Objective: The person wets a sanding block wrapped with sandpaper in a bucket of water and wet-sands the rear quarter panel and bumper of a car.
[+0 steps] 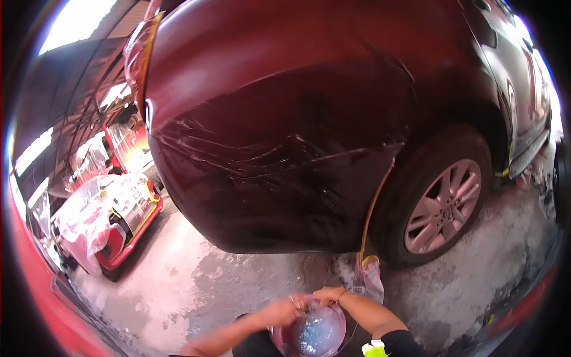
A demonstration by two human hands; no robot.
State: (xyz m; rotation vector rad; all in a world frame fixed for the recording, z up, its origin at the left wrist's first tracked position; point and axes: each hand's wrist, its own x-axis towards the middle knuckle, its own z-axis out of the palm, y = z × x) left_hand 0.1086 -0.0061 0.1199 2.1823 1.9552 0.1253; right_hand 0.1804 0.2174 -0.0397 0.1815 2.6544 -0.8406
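Note:
A pinkish bucket [339, 334] with cloudy bluish water in it is low in the view, close to my body. My right hand [329, 296] is at its far rim, with the fingers curled and apparently gripping there. Motion blurs my left hand [288, 310] over the bucket's left side, close to my right hand. Whether it holds anything is hidden by the smear. In front of me is the dark red car [285, 107], its lower corner panel [279, 196] dull and dark, with creased, shiny lines across it.
The car's wheel [445, 205] stands to the right. Orange tape [378, 196] runs down the panel edge to a hanging plastic bag [371, 279]. A red bumper [134, 241] under plastic sheeting lies at left on the stained concrete floor [160, 279].

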